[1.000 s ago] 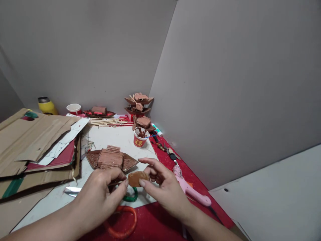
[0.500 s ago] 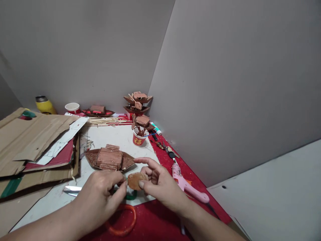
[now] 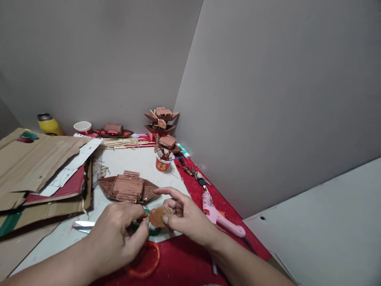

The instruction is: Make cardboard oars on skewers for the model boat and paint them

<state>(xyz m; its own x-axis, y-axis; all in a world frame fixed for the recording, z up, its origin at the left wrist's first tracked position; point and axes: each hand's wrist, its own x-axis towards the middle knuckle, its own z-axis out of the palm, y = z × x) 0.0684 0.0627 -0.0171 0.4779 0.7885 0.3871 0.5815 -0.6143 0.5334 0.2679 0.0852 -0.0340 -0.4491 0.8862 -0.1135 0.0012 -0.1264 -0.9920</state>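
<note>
My right hand (image 3: 190, 220) pinches a small brown oval piece of cardboard (image 3: 157, 217) between thumb and fingers, its index finger stretched out toward the model boat. My left hand (image 3: 122, 228) is closed in a pinch at the left edge of that piece; what its fingertips hold, if anything, is too small to make out. Just beyond both hands lies a brown model boat (image 3: 128, 187) with a slatted cabin roof. Metal blades (image 3: 83, 225) stick out left of my left wrist, and a green loop (image 3: 154, 231) shows partly under the hands. An orange ring (image 3: 157, 260) lies nearer me, partly covered.
Stacked cardboard (image 3: 44, 159) fills the left side. A paper cup (image 3: 164, 165) with brown paint stands behind the boat, near more model boats (image 3: 162, 116) and thin sticks (image 3: 119, 143). A pink glue gun (image 3: 222, 220) lies on the red cloth at right, beside the grey wall (image 3: 268, 99).
The whole view has shifted slightly, so things sit a little further left. My hands keep nearly the same pose, with the cardboard piece turned very slightly.
</note>
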